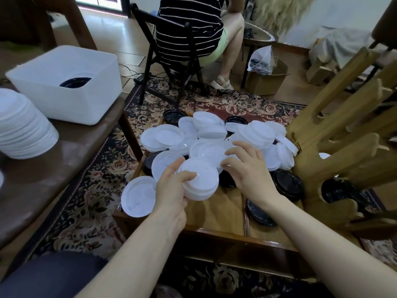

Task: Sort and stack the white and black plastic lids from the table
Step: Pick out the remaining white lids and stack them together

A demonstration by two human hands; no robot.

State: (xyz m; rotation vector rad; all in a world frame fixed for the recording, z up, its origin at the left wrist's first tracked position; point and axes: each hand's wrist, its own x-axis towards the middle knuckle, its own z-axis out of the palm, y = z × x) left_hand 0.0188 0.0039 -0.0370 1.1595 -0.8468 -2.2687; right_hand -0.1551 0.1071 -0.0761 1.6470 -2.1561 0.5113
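A heap of white lids (212, 134) covers the far half of the low wooden table (214, 214). Black lids (289, 182) lie among them and at the table's right side. My left hand (171, 190) grips a small stack of white lids (200, 181) above the table, thumb on top. My right hand (249, 168) hovers beside that stack with fingers spread, reaching over the heap; its fingertips touch a white lid. A single white lid (138, 196) lies at the table's left edge.
A tall stack of white lids (21, 130) and a white bin (68, 82) with black lids inside stand on the brown bench at left. A carved wooden chair (335, 151) stands at right. A person sits on a black chair (171, 61) beyond the table.
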